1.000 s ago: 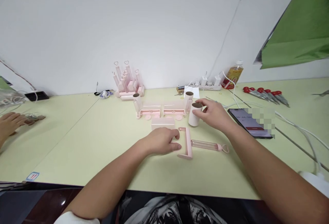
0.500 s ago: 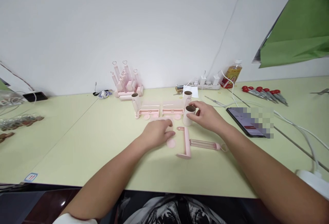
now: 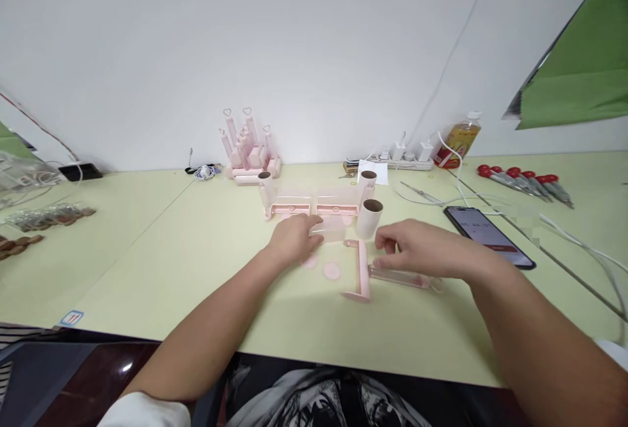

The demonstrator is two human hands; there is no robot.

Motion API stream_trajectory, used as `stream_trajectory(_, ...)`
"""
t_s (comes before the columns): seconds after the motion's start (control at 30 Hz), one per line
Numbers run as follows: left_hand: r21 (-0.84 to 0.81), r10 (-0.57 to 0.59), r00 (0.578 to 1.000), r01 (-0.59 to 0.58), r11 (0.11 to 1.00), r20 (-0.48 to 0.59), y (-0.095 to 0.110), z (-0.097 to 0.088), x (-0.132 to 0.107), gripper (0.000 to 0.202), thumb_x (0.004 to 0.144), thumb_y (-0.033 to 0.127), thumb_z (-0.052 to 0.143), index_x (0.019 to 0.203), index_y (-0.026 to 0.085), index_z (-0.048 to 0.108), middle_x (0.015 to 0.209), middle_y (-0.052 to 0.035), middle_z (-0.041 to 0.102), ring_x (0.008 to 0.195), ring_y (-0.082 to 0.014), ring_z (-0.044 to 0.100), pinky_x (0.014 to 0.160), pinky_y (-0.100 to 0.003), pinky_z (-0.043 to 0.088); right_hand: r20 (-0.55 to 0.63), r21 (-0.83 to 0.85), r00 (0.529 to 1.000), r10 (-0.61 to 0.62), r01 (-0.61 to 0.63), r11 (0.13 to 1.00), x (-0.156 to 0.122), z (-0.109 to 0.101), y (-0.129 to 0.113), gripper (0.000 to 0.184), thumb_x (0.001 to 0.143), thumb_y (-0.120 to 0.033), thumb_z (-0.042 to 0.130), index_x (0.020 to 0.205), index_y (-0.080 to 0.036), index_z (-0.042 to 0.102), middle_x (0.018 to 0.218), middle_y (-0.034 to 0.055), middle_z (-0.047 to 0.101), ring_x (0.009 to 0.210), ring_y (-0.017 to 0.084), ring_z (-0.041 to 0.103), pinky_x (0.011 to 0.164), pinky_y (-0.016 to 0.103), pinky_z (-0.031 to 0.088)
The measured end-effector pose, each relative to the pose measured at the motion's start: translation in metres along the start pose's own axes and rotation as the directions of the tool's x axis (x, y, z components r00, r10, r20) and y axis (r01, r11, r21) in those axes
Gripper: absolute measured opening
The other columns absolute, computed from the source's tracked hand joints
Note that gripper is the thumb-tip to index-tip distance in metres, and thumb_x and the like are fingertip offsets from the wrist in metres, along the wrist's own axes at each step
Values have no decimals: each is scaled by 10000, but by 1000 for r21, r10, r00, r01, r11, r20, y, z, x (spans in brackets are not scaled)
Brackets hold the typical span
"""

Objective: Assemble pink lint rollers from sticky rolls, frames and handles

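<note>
My left hand (image 3: pixel 293 239) has its thumb and forefinger on the two sides of a clear plastic cover (image 3: pixel 331 229), at its left end. My right hand (image 3: pixel 419 248), fingers curved and apart, is empty above a clear tube with a pink end (image 3: pixel 400 276). That tube lies against a pink bracket-shaped holder (image 3: pixel 364 270). A white-walled cardboard roll (image 3: pixel 367 221) stands upright just left of my right hand. Two pink discs (image 3: pixel 331 271) lie near my left hand. Behind are two more pink holders (image 3: pixel 337 210) and two upright rolls (image 3: pixel 265 186).
Pink pieces with heart-shaped loops (image 3: pixel 250 152) are grouped by the wall. On the right are a phone (image 3: pixel 490 237), white cables, tweezers (image 3: pixel 419 191), red-capped tools (image 3: pixel 527 182), a power strip (image 3: pixel 412 163) and a bottle (image 3: pixel 458 140).
My right hand has come off the front cardboard roll and moved down over the clear tube. My left hand has shifted left and back, onto the clear cover's end. The view has shifted slightly.
</note>
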State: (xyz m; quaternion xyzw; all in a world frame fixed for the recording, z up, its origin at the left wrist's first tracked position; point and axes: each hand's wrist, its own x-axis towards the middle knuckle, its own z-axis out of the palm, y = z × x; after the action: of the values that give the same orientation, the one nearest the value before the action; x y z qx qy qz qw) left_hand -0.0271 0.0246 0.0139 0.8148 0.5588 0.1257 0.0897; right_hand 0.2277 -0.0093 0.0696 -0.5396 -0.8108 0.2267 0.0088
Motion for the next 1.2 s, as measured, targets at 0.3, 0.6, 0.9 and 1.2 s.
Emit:
stream_trajectory(0.3,-68,133,990,-130,989,44,-10,-8,2,368,849,276,560,1199,278,671,899,-34,674,809,-187,623,687,-278,432,338,-93,940,56,-26,995,13,21,-9,140,588,-196,584,609,-208,446,510,-41,471,416,121,432,449,251,258)
stream_trajectory(0.6,-255,230,973,-227,940,-20,-14,-6,3,281,859,279,541,1068,240,725,943,-32,723,849,-176,627,766,-282,446,251,278,913,-321,249,927,3,12,-13,195,654,-140,530,648,-215,350,601,-58,357,513,95,314,465,228,235)
stream_trajectory(0.9,-647,182,983,-146,748,-11,-4,-24,-6,453,886,521,498,644,141,547,565,33,469,529,-83,432,508,-214,314,-231,294,902,-365,423,857,20,37,-25,83,846,-246,530,812,-193,477,711,-29,482,618,118,431,562,236,335)
stream_trajectory(1.2,-939,275,942,97,329,194,16,-15,-14,371,761,456,694,928,146,577,697,20,572,532,-68,503,494,-181,380,-349,314,882,-315,427,848,26,51,-27,436,833,-246,574,1233,-196,406,823,7,609,672,158,551,597,259,392)
